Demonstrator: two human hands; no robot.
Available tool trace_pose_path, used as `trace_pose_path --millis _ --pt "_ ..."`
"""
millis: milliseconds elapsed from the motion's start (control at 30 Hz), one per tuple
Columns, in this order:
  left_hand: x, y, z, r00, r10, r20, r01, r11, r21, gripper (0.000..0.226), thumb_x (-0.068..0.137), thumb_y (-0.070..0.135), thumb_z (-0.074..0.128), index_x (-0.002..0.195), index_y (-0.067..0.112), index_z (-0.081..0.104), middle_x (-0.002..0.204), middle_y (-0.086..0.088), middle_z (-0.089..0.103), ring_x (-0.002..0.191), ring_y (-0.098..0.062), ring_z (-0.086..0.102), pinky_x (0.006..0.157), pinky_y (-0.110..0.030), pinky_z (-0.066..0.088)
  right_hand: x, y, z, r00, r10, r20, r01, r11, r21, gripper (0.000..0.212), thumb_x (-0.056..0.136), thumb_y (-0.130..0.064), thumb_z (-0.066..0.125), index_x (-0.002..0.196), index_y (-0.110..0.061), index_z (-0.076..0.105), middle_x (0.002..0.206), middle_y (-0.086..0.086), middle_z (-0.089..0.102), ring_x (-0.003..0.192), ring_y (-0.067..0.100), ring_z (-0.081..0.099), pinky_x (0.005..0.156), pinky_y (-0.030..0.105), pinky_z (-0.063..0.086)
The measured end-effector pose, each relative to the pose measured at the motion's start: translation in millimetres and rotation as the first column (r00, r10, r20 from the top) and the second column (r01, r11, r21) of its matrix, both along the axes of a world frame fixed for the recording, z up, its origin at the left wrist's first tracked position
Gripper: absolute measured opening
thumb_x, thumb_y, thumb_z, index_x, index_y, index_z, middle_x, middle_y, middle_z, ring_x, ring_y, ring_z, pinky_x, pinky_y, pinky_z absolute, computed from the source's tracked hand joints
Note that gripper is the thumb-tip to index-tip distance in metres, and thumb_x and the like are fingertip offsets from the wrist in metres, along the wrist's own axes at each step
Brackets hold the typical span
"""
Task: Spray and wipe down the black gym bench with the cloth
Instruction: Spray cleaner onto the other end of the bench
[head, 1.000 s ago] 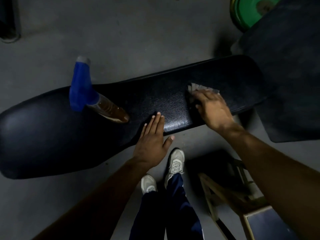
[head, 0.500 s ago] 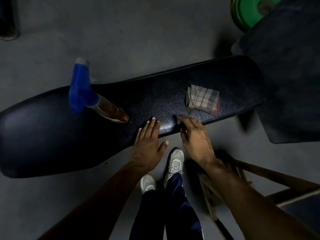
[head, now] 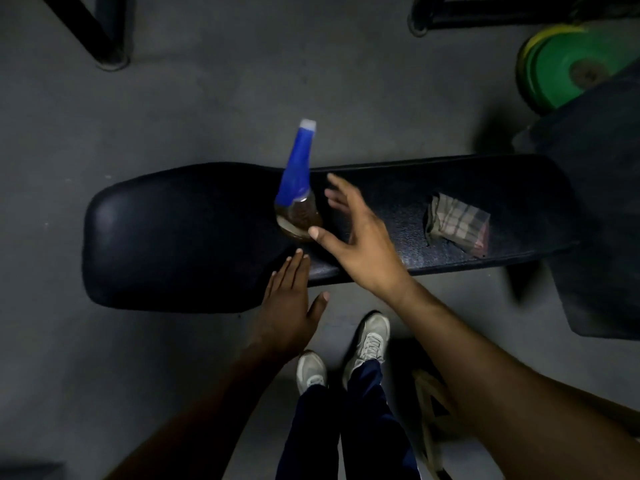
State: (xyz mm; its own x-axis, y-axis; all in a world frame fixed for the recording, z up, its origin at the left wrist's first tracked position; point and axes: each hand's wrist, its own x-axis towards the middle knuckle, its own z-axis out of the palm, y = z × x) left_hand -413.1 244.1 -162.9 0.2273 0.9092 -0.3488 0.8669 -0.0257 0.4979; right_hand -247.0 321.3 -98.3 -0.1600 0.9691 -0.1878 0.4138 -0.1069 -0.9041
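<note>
The black gym bench (head: 180,233) stretches across the middle of the view. A spray bottle (head: 298,188) with a blue top and brown liquid stands on it near the centre. My right hand (head: 356,237) hovers just right of the bottle, fingers spread, thumb close to its base, holding nothing. My left hand (head: 289,306) lies flat with straight fingers on the bench's near edge. A folded checked cloth (head: 457,223) lies alone on the bench's right part.
Green weight plates (head: 571,67) stand at the top right, beside a dark padded piece (head: 602,216). Black frame legs (head: 104,32) sit on the grey floor at the top. My shoes (head: 367,341) and a wooden stool (head: 429,427) are below the bench.
My right hand let go of the cloth, drew back to the bench's near edge, then swung left to the spray bottle. The cloth stays on the bench. The camera view shifted.
</note>
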Motion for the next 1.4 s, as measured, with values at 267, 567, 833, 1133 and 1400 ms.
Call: trace_pose_path --millis 267,567,833,1133,1400 --pt "-23 30 18 0.964 0.214 0.156 -0.232 0.967 0.105 0.069 0.097 0.042 0.052 0.154 0.009 0.032 0.159 -0.010 0.035 0.148 -0.023 0.027 0.121 -0.032 0.019 -40 28 13 0.984 -0.068 -0.162 0.077 0.996 0.053 0.075 0.096 -0.027 0.076 0.159 -0.024 0.037 0.128 -0.024 0.066 0.130 0.000 0.061 0.118 0.033 0.046" --pt "-20 49 29 0.815 0.330 0.476 -0.374 0.928 -0.003 0.076 0.088 0.031 0.066 0.155 0.018 0.033 0.154 -0.004 0.042 0.141 -0.013 0.039 0.113 -0.021 0.028 -24 3 10 0.953 -0.080 -0.291 0.092 0.995 0.027 0.060 0.102 -0.014 0.068 0.154 -0.018 0.038 0.130 0.007 0.070 0.125 0.015 0.069 0.115 0.045 0.050" --pt "3 0 6 0.820 0.307 0.483 -0.204 0.945 -0.254 0.040 0.080 0.034 0.080 0.113 0.024 0.060 0.101 0.015 0.070 0.099 0.000 0.067 0.088 -0.026 0.054 13 -56 -14 0.961 0.044 -0.272 -0.073 0.992 -0.099 0.061 0.102 -0.017 0.063 0.157 -0.018 0.036 0.127 0.012 0.072 0.121 0.015 0.071 0.107 0.035 0.054" --pt "48 -50 -6 0.803 0.359 0.475 -0.233 0.924 -0.304 0.041 0.081 0.029 0.078 0.117 0.031 0.059 0.099 0.026 0.067 0.091 0.013 0.062 0.081 -0.017 0.048 36 -83 -31 0.971 0.086 -0.223 -0.119 0.984 -0.136 0.049 0.099 -0.018 0.073 0.140 -0.026 0.047 0.101 -0.022 0.069 0.098 0.001 0.068 0.090 0.023 0.055" --pt "63 -75 3 0.732 0.487 0.476 -0.333 0.866 -0.374 0.032 0.079 0.033 0.074 0.109 0.028 0.064 0.098 0.015 0.072 0.093 -0.005 0.068 0.084 -0.040 0.056 24 -99 -30 0.969 -0.079 -0.236 0.060 0.994 -0.089 0.034 0.097 -0.031 0.073 0.126 -0.042 0.059 0.100 0.001 0.071 0.084 0.019 0.077 0.083 0.044 0.063"
